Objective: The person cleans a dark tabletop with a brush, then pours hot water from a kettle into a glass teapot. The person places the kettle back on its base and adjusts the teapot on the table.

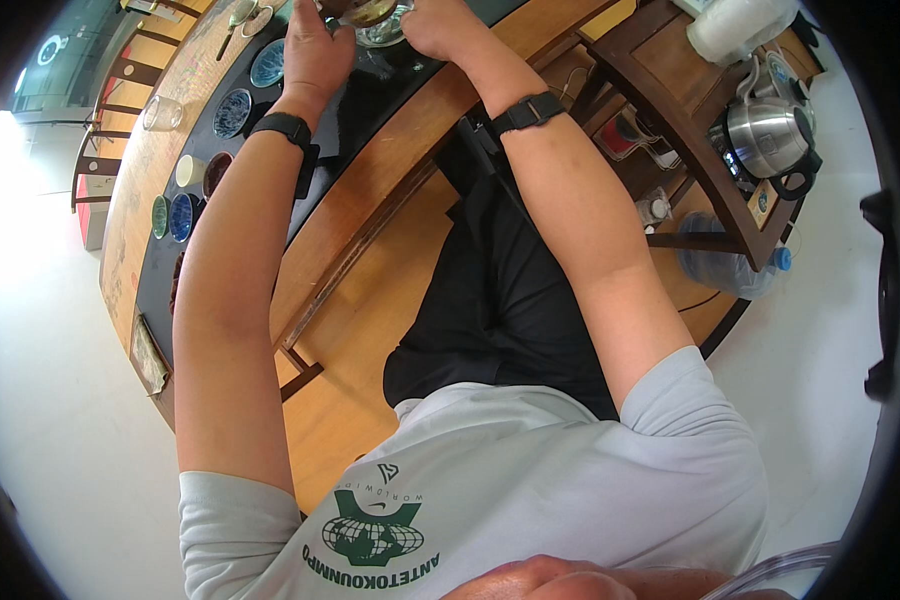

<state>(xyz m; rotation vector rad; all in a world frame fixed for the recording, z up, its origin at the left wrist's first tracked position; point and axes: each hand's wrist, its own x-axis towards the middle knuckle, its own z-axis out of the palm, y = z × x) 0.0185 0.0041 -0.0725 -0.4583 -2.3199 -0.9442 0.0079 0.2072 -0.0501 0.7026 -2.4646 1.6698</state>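
Observation:
At the top edge of the view, my left hand (319, 56) is beside a dark brown vessel (335, 7), its fingertips cut off by the frame. My right hand (436, 28) is curled, its fingers against the rim of a clear glass vessel (384, 34). Between the hands, brownish liquid or glass shows above this vessel; the upper part is out of view. A light blue cup (269, 63) sits just left of my left wrist. Nearer to me stands a dark blue speckled cup (232, 114). Both rest on a black tea tray (367, 97).
More cups, one cream (190, 171), one green (160, 216) and one blue (183, 217), line the left side. A glass cup (163, 113) and strainer (241, 13) stand beyond. Right, a wooden side stand (667, 97) bears a steel kettle (769, 139); a water bottle (727, 259) lies below.

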